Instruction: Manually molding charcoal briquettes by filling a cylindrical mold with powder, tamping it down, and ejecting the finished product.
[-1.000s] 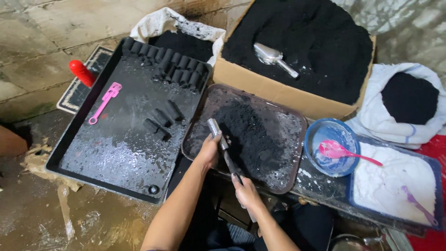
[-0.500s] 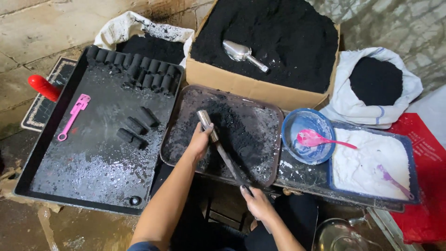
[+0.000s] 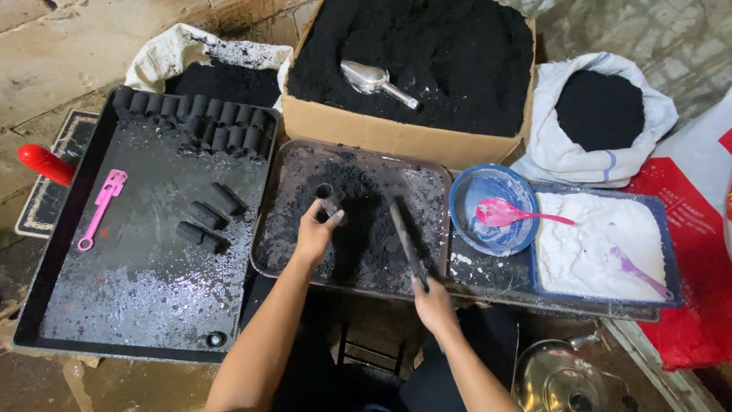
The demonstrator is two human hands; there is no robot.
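Tube (image 3: 326, 200) on middle tray (image 3: 284, 252), perhaps upright; rod (image 3: 408, 244) right of it.

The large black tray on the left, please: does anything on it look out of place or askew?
Four black cylinders lie loose mid-tray, apart from the neat rows along the large black tray's far edge.

Both forearms rise from the bottom edge, bare, angled up toward the brown tray (image 3: 266, 252). The left hand (image 3: 316, 233) lies over the tray's near-left part, fingers curled around an upright tube (image 3: 327, 200), thumb on its right side, knuckles toward the camera. The right hand (image 3: 433, 304) sits at the tray's near edge, right of the left hand, closed in a fist on the lower end of a dark rod (image 3: 406, 240), wrist straight.
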